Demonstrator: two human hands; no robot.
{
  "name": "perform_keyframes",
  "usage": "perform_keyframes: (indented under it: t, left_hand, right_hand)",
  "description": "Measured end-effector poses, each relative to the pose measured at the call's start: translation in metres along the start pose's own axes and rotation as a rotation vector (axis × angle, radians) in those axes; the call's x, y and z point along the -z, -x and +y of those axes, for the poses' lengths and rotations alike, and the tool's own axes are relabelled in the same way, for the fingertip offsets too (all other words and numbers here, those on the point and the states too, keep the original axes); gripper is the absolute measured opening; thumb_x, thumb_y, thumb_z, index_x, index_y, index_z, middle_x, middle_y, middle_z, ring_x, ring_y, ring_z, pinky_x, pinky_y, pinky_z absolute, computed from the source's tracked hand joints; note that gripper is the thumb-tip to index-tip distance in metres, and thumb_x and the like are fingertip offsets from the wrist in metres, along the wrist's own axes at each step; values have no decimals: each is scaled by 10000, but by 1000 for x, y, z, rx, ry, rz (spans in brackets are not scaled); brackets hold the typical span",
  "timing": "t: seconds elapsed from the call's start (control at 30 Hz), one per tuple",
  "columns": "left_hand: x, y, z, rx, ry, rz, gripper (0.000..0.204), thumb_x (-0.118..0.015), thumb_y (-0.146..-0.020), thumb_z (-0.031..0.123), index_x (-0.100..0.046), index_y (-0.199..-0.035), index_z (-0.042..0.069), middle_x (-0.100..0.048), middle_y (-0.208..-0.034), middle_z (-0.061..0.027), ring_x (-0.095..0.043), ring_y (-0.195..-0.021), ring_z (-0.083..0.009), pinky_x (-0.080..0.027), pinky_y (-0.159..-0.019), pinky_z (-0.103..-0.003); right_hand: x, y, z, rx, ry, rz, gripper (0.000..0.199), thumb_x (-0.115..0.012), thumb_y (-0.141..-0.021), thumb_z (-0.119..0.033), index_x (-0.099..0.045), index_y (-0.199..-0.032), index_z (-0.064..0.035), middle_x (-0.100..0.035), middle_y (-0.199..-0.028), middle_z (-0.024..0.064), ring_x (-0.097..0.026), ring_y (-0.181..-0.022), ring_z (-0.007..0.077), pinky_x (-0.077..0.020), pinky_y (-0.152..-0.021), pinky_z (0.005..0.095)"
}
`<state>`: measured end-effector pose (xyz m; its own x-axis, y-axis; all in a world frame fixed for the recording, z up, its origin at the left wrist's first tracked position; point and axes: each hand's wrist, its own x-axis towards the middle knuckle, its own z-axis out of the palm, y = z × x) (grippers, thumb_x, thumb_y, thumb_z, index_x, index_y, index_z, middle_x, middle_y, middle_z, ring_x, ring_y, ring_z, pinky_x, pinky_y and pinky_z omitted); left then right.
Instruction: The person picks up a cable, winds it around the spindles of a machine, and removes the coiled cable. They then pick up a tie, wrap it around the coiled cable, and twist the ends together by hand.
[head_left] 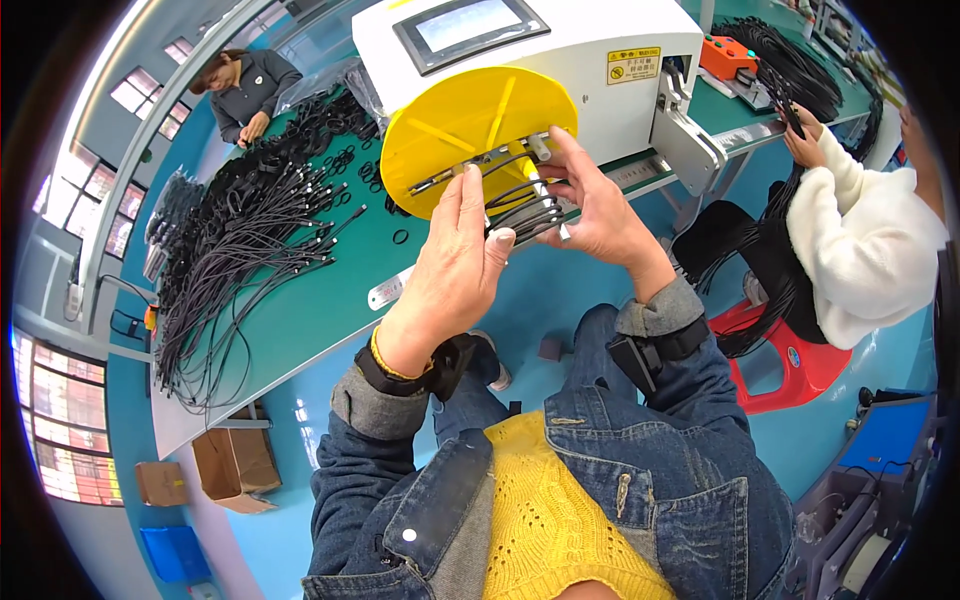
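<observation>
**Cable coil held at the yellow disc**

Cable coil [525, 210], black and looped several times, sat just in front of the lower right part of the yellow disc [478, 135], caught between both hands. The left hand [455, 265] was closed on it from below the disc, thumb tip pressed on the near side of the loops and fingers reaching up onto the disc's face. The right hand [595, 210] gripped the same loops from the disc's right, index finger stretched along the top toward a small metal peg [541, 146] on the disc.

Behind the disc stood the white machine [560, 60] that carries it, with a grey screen on top. Left of the disc, a big heap of loose black cables [250, 240] lay across the green bench [300, 310], small black rings scattered between heap and disc. Far left of the disc, a person in a dark top [250, 85] bent over that bench. Well to the right of the disc, a person in a white fleece sleeve [860, 240] handled another bundle of black cables, with a red stool [790, 365] below.
</observation>
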<state>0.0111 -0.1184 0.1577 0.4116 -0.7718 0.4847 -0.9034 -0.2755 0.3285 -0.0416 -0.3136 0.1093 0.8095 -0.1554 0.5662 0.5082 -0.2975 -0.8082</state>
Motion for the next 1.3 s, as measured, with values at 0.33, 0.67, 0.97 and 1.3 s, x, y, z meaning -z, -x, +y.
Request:
perform_keyframes:
  t: [0.33, 0.67, 0.97, 1.3]
  left_hand:
    - [-4, -8, 6, -54, 191, 75, 248, -529, -860, 116, -488, -1079, 7, -546, -901, -179, -573, -717, -356, -472, -634, -397]
    - [-3, -15, 19, 46, 77, -10, 159, -517, -856, 115, -473, -956, 1, -554, -847, -196, -568, -733, -381, -459, -620, -434]
    - [-5, 4, 37, 6, 71, -24, 164, -527, -848, 130, -449, -906, -2, -548, -802, -198, -553, -628, -377, -453, -564, -437]
    - [-30, 73, 15, 351, 248, -303, 240, -511, -879, 206, -473, -989, -3, -544, -828, -189, -565, -724, -281, -453, -649, -376]
  right_hand:
    - [-40, 29, -17, 114, 362, 269, 547, -564, -809, -18, -352, -1313, -13, -632, -971, 150, -633, -854, 236, -484, -761, 302]
    - [-55, 25, -21, -56, 212, 410, 269, -501, -855, -12, -471, -1121, 12, -640, -921, 164, -641, -821, 235, -490, -695, 308]
    - [-57, 43, -49, -97, 179, 444, 183, -559, -812, -30, -479, -972, 6, -606, -717, 171, -618, -636, 333, -480, -531, 356]
    - [-68, 81, -9, -97, 451, 42, 97, -535, -798, -29, -504, -890, -23, -591, -700, 165, -600, -657, 350, -462, -558, 361]
